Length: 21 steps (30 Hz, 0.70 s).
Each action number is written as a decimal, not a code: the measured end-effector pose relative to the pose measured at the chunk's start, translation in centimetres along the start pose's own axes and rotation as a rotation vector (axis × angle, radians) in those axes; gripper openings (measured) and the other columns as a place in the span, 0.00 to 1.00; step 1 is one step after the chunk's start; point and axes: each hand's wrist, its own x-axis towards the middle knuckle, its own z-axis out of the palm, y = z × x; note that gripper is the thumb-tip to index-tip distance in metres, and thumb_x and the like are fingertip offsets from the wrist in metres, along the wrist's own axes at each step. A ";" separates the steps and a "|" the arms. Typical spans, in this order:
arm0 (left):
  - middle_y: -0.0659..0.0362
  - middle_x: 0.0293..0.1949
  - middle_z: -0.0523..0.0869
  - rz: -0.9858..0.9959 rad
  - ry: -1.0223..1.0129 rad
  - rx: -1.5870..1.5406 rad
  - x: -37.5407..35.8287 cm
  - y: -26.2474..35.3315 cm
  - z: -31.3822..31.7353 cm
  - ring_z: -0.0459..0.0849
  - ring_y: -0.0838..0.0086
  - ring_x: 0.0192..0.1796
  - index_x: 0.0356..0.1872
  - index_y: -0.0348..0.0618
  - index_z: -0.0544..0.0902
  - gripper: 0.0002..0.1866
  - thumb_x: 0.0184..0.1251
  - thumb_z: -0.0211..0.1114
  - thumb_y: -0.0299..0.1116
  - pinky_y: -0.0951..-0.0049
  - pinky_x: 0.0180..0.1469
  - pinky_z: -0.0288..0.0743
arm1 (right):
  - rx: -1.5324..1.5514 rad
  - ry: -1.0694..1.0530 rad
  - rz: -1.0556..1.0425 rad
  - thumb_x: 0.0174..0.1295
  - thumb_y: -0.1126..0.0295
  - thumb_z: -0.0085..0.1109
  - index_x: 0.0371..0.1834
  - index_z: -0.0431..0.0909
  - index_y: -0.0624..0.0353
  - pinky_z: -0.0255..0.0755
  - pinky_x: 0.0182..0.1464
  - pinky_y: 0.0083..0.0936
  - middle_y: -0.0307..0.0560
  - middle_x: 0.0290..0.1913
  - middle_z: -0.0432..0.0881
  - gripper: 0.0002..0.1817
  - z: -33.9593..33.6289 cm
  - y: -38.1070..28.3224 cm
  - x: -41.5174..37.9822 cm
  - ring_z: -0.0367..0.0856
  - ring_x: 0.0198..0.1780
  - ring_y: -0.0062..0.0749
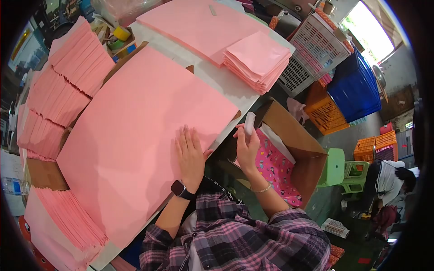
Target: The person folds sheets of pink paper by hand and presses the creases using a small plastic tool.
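Note:
My left hand lies flat on a large pink sheet, fingers stretched out, near the sheet's right edge. A dark smartwatch is on that wrist. My right hand is closed round a pale, rounded bar-shaped tool that sticks up past the fingers; its exact kind does not show. This hand is raised just off the table's edge, beside an open cardboard box. Inside the box lies pink patterned material. Beyond the sheet, a stack of smaller folded pink pieces sits on the table.
Tall stacks of folded pink pieces line the left side. More wide pink sheets lie at the back, with a small strip on top. To the right are a white crate, a blue bin, orange crates and green stools.

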 end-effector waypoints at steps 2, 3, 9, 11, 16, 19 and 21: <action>0.44 0.74 0.60 -0.005 -0.010 -0.010 0.0 0.0 0.1 0.57 0.51 0.77 0.72 0.34 0.60 0.47 0.60 0.65 0.57 0.50 0.75 0.54 | -0.007 -0.014 0.017 0.72 0.68 0.55 0.43 0.80 0.60 0.56 0.27 0.12 0.30 0.28 0.76 0.08 0.1 -0.1 0.2 0.66 0.26 0.08; 0.43 0.74 0.60 -0.005 -0.017 -0.020 0.0 0.0 0.1 0.56 0.51 0.77 0.72 0.34 0.60 0.46 0.62 0.64 0.56 0.50 0.75 0.53 | -0.011 -0.022 0.026 0.72 0.68 0.55 0.43 0.80 0.61 0.56 0.27 0.12 0.30 0.28 0.76 0.08 0.2 -0.2 0.2 0.66 0.26 0.08; 0.41 0.75 0.58 -0.011 -0.009 -0.104 0.3 -0.1 -0.3 0.53 0.50 0.78 0.72 0.32 0.59 0.41 0.68 0.61 0.51 0.49 0.76 0.50 | -0.032 -0.038 0.034 0.71 0.67 0.55 0.40 0.80 0.63 0.63 0.29 0.17 0.33 0.26 0.78 0.09 0.4 -0.1 0.2 0.71 0.28 0.12; 0.41 0.75 0.58 -0.014 -0.024 -0.122 0.3 0.1 -0.7 0.53 0.50 0.78 0.73 0.32 0.59 0.40 0.69 0.60 0.50 0.49 0.76 0.50 | -0.032 -0.052 0.030 0.71 0.67 0.55 0.40 0.80 0.63 0.63 0.29 0.16 0.33 0.26 0.78 0.10 0.3 0.0 0.2 0.71 0.27 0.12; 0.41 0.75 0.57 0.027 -0.014 -0.173 1.3 1.4 -0.5 0.52 0.49 0.78 0.73 0.32 0.58 0.41 0.69 0.60 0.50 0.49 0.77 0.48 | -0.049 -0.058 0.062 0.71 0.67 0.55 0.40 0.80 0.63 0.63 0.29 0.16 0.33 0.26 0.78 0.10 0.2 0.2 0.0 0.71 0.28 0.12; 0.41 0.75 0.56 0.051 0.008 -0.157 2.6 2.3 0.6 0.51 0.49 0.79 0.73 0.32 0.57 0.41 0.69 0.60 0.50 0.49 0.77 0.47 | 0.005 -0.039 0.020 0.72 0.68 0.55 0.42 0.81 0.62 0.58 0.26 0.14 0.31 0.26 0.77 0.09 0.5 0.2 -0.2 0.67 0.25 0.09; 0.41 0.76 0.55 0.069 0.013 -0.106 3.7 2.8 1.2 0.50 0.50 0.79 0.74 0.32 0.55 0.41 0.71 0.57 0.51 0.50 0.77 0.46 | 0.003 -0.032 0.018 0.72 0.68 0.55 0.42 0.81 0.62 0.58 0.26 0.14 0.31 0.26 0.77 0.09 0.4 0.3 -0.2 0.67 0.25 0.09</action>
